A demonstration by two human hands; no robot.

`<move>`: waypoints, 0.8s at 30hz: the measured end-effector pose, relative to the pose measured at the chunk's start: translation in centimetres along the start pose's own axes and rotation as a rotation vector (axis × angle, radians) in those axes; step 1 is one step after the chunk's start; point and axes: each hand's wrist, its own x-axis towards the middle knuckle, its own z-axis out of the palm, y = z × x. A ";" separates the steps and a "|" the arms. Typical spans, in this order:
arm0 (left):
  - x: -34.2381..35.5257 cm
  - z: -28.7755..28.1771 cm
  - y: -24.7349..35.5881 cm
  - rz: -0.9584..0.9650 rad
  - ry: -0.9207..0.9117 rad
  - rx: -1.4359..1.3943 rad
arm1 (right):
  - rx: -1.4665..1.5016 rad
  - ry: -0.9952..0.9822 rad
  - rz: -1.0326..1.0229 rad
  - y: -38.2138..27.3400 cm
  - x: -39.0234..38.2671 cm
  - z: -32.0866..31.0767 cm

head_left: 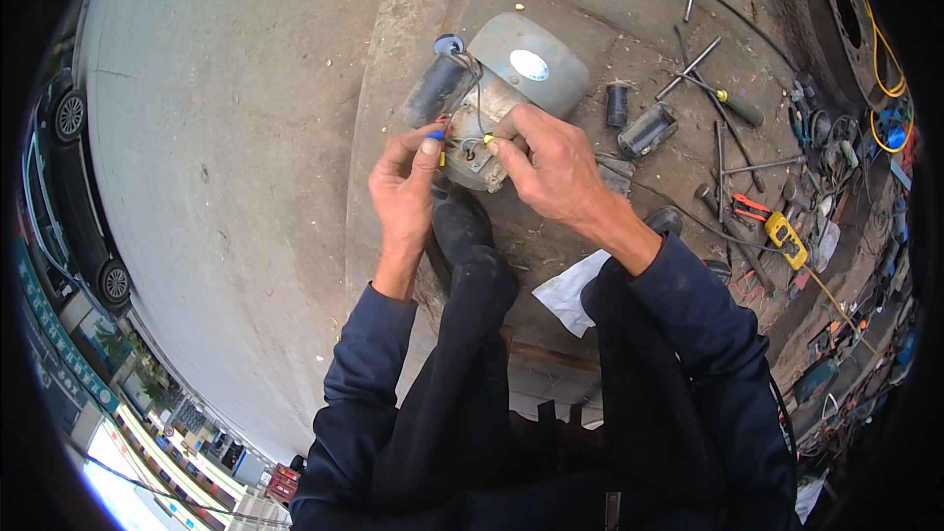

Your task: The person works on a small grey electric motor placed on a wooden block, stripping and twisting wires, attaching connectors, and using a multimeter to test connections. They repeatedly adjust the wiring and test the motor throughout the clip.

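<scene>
A grey motor with a rounded cover (536,54) lies on the paving in front of me. A black cylinder (428,88) sits along its left, with grey wires running down to the open terminal area (477,162). My left hand (403,187) pinches a small blue wire connector (437,137), with red and yellow bits of wire beside it. My right hand (551,162) is closed over the terminal area, its thumb and fingers on a small yellow wire connector (489,140).
Two loose black cylinders (618,103), metal rods (703,64), a green-handled screwdriver (742,108), red-handled pliers (749,206) and a yellow meter (787,240) lie to the right. A white cloth (565,295) lies between my legs. A parked black car (84,192) is at far left.
</scene>
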 end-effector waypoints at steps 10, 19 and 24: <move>-0.1 0.0 0.0 -0.002 0.008 -0.035 | -0.017 0.019 -0.014 0.2 0.0 0.1; -0.2 -0.2 0.0 0.003 -0.005 -0.017 | -0.014 0.017 -0.026 0.2 0.0 0.1; -0.1 -0.2 -0.1 0.002 -0.009 -0.009 | -0.020 0.008 -0.016 0.2 0.0 0.0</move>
